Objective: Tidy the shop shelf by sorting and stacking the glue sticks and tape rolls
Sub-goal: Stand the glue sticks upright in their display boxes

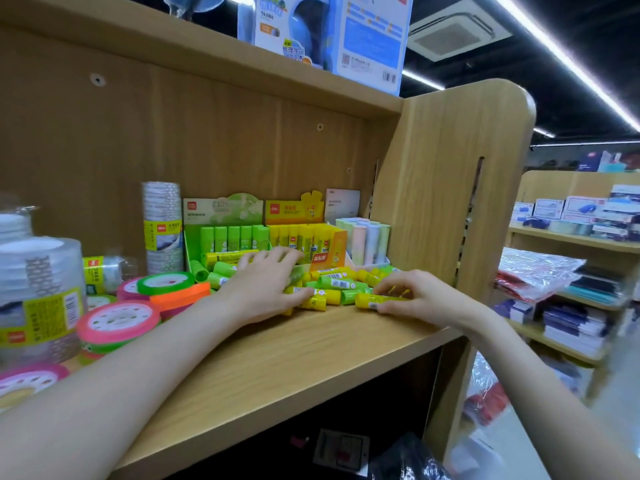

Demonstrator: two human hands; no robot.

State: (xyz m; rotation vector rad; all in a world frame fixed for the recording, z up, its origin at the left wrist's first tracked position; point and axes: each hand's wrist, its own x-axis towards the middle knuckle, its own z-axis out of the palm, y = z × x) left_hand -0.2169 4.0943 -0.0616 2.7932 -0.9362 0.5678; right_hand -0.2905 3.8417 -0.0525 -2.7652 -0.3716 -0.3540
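glue sticks (pixel 332 284) heaped (lying flat), tape rolls (pixel 117 318) stacked

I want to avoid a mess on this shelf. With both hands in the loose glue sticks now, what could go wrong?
1. The loose glue sticks lie on their sides near the front edge of the shelf; a sweep by the left hand might roll some off.
2. The right hand pinches one yellow glue stick; lifting it could disturb its neighbours.

Head view, close above shelf (pixel 311 348)
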